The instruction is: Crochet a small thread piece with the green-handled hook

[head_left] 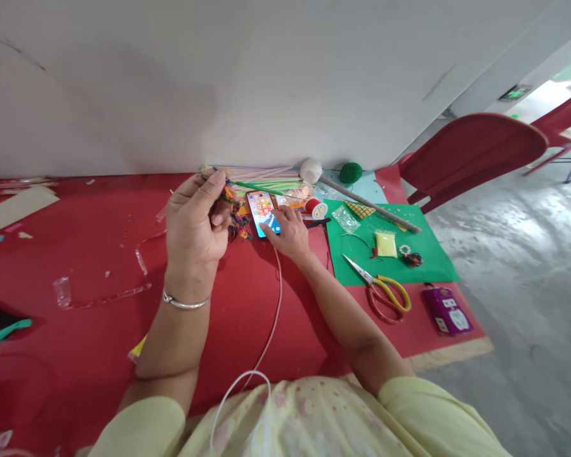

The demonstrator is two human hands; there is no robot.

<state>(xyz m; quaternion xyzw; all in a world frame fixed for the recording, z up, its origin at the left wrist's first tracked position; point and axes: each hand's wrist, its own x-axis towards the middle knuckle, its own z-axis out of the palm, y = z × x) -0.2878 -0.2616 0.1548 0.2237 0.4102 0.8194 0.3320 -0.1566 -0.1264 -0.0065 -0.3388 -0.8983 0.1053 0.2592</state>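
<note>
Raised over the table, my left hand is closed, thumb pressed to the fingers, on a multicoloured yarn cord whose lower end hangs down beside the phone. A thin green stick runs rightward from near these fingertips; whether they grip it too I cannot tell. My right hand rests at the right edge of a lit smartphone, thumb and fingers apart, with the thumb over the lower screen. A pale cable runs from the phone toward my body.
Right of the phone are a red thread spool, a white ball, a green yarn ball and a grey rod. Scissors lie partly on a green sheet, near a purple packet. A wall stands behind.
</note>
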